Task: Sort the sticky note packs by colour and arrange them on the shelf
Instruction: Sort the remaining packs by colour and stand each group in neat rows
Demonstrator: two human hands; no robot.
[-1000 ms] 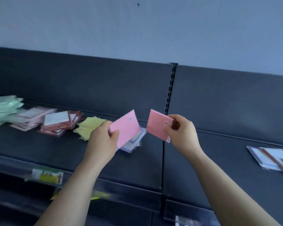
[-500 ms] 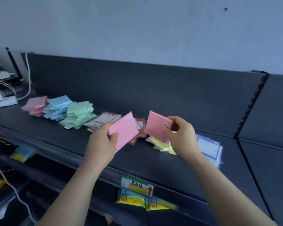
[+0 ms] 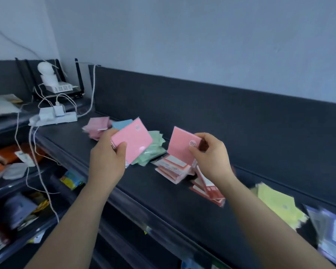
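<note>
Right now, low in the centre of the frame, my left hand grips a light pink pack by its lower corner, thumb on the face. My right hand pinches a darker, salmon pack by its right edge. Both packs are lifted clear of the shelf. Just beyond my right hand the red-bordered packs lie sprawled, and behind my left pack the green pile is loosely fanned. Further, toward the upper left, sit the blue pile and the pink pile, close to a white power strip and its cables. Reaching over to that pink pile, my wrist could brush the green fan and scatter it. The two pinks are close in shade, so I could mis-sort one, and the glossy wrappers may slip from such light grips.
</note>
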